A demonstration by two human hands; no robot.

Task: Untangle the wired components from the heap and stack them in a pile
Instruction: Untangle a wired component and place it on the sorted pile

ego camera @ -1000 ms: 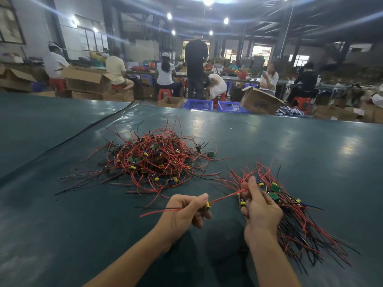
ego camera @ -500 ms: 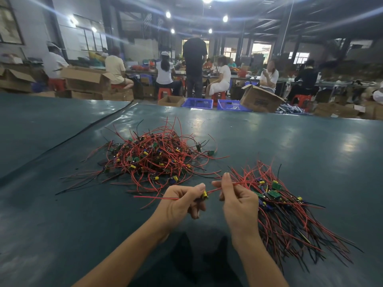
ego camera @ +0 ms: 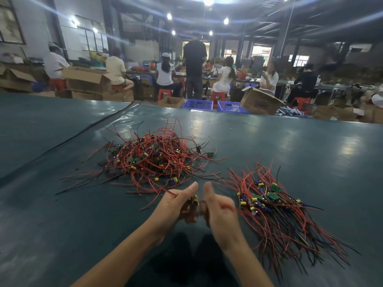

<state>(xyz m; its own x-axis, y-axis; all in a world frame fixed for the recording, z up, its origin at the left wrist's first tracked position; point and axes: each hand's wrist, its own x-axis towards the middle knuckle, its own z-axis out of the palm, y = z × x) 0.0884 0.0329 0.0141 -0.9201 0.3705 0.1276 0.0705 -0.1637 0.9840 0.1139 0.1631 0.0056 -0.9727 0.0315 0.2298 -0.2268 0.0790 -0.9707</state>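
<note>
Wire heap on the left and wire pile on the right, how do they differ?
The heap is knotted, wires crossing every way; the pile has wires lying roughly parallel, fanned toward the near right. The heap's parts are scattered through it; the pile's are gathered at its far end. Both hold red and black wires with green and yellow parts.

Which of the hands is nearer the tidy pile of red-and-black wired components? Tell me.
Right. The right hand sits beside the pile of red-and-black wired components; the left hand is farther left.

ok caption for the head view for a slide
One wired part held by left hand and right hand beside the sorted pile, tangled heap behind
</note>
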